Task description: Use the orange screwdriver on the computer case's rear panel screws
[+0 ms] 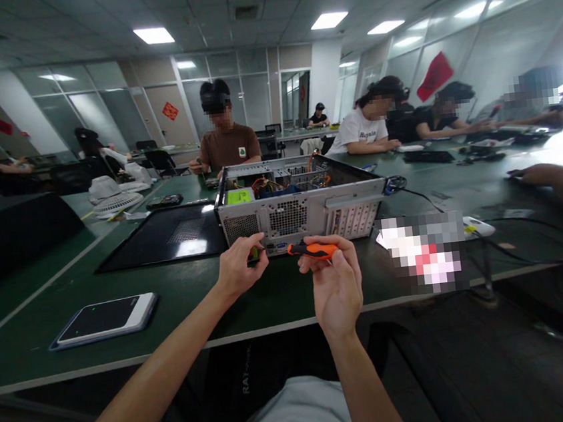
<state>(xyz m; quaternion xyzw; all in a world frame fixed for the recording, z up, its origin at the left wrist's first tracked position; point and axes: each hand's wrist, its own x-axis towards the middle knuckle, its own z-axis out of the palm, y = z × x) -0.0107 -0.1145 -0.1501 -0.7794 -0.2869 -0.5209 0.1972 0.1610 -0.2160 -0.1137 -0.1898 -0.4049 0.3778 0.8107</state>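
Note:
An opened computer case [302, 212] lies on its side on the green table [185, 302], its rear panel with vents, ports and slot covers facing me. Wires and a bright green label [240, 196] show inside it. My right hand [336, 279] holds an orange and black screwdriver [314, 250] in front of the panel, handle in the fingers. Close to the lower left ports, my left hand [241, 265] has its fingers bent together around something small and dark that I cannot make out.
The black side panel [173, 234] lies left of the case. A white and black device [104, 318] sits at the front left. Right of the case are a blurred bright object [421, 253] and cables [423, 196]. Several people sit around, one across the table [229, 146].

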